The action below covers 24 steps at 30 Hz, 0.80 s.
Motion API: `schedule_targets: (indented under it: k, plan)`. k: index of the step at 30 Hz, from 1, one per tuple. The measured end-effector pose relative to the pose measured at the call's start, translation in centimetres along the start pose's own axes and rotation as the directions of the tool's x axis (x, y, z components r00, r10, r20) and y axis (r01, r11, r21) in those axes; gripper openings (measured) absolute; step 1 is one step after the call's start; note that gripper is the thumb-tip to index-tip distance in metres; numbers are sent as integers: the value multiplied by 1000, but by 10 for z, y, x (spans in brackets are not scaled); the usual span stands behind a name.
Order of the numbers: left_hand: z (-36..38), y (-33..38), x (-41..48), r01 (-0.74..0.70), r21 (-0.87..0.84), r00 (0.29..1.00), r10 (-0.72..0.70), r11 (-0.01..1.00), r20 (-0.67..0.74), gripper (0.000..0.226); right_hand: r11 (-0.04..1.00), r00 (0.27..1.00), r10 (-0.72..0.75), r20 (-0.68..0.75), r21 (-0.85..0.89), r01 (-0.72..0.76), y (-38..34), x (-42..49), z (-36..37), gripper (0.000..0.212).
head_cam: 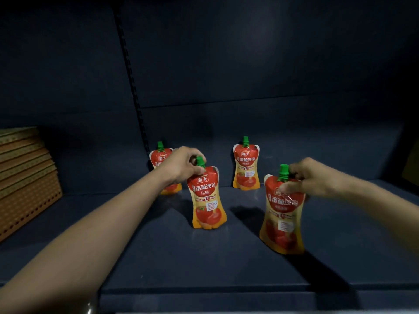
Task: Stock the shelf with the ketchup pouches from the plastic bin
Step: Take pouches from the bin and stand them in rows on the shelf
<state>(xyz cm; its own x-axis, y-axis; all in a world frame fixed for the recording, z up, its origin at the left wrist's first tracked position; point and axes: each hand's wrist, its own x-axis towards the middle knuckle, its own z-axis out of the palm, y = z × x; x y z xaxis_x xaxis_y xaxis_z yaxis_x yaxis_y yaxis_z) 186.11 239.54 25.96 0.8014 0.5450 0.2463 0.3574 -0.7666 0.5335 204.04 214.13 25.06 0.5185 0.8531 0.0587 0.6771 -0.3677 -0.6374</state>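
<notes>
Several red and yellow ketchup pouches with green caps stand upright on the dark blue shelf [158,257]. My left hand [181,164] pinches the green cap of the front left pouch [207,200], whose base rests on the shelf. My right hand [310,177] pinches the top of the front right pouch [282,218], which is slightly tilted and blurred, its base at or just above the shelf. Behind them stand a back left pouch [159,156], partly hidden by my left hand, and a back right pouch [246,165]. The plastic bin is out of view.
A stack of brown perforated boards [25,173] lies on the shelf at the far left. A slotted upright rail [131,75] runs down the dark back panel. The shelf's front edge [204,288] crosses the bottom of the view.
</notes>
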Motion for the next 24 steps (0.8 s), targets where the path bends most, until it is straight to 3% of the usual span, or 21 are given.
schedule_targets:
  k: [4, 11, 14, 17, 20, 24]
  plan:
    - [-12, -16, 35, -13, 72, 1000, 14, 997, -8, 21, 999, 998, -34, 55, 6, 34, -11, 21, 1, 5]
    - [-22, -48, 88, -35, 169, 999, 33, 985, 14, 22, 995, 993, -95, 68, 11, 95, -21, 76, 18, 16]
    - [-21, -59, 103, -33, 193, 999, 30, 981, 20, 23, 988, 989, -149, -5, -37, 148, -27, 104, 26, 18]
    - [-20, -69, 113, -30, 195, 1000, 31, 980, -1, 25, 980, 970, -193, -151, -73, 184, -39, 130, 36, 3]
    - [-18, -74, 119, -38, 239, 999, 46, 970, -29, 27, 974, 954, -219, -206, -107, 201, -46, 156, 47, 14]
    - [-15, -78, 123, -56, 276, 996, 73, 959, -49, 30, 971, 934, -224, -280, -151, 187, -54, 182, 61, 9]
